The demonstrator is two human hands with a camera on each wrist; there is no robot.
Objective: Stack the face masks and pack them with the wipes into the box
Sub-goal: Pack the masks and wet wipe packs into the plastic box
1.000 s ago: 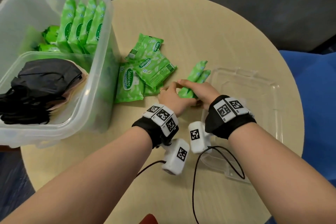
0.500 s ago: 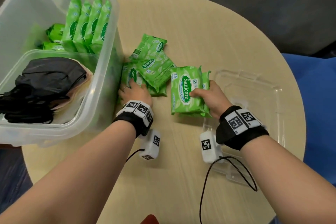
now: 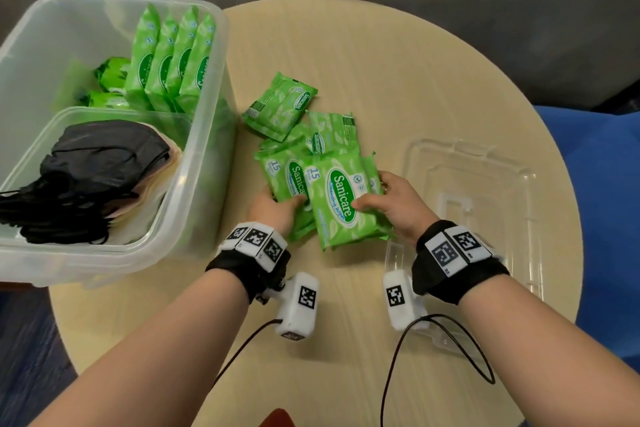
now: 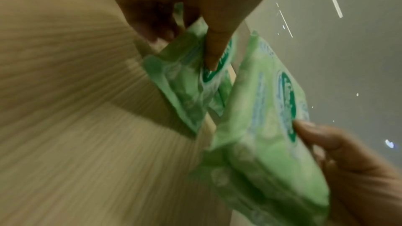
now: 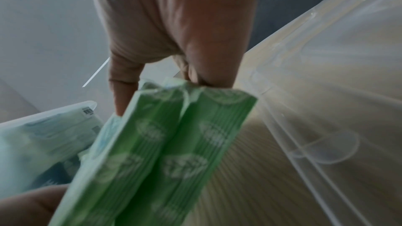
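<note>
In the middle of the head view the right hand [image 3: 398, 206] grips a pair of wipes packs [image 3: 341, 199] held face to face, thumb across the printed front and fingers behind; the right wrist view shows the two packs edge-on, side by side. Just to its left, the left hand [image 3: 273, 210] pinches another wipes pack [image 3: 289, 177], thumb on its label and fingers curled under it. Two more loose packs [image 3: 280, 106] lie on the tabletop [image 3: 398, 73] above the hands, one overlapping the other.

The box [image 3: 207, 166] stands at the upper left of the frame. In it a row of packs [image 3: 173, 59] stands on edge along the far wall, and a stack of face masks [image 3: 104, 156], black on top, sits in a clear inner tray [image 3: 180, 118] at the near end. The clear lid [image 3: 485, 191] lies flat at the right.

The step in hand looks like gathering loose packs into one bundle before carrying them to the box. To do it well, I would bring the left pack flush against the right pair, labels facing the same way and edges squared, so that one hand can clamp the whole bundle. The soft film is likely to slide, so squeeze across the flat faces, not the sealed ends. Set the bundle on edge beside the standing row, clear of the masks and their ear loops.
</note>
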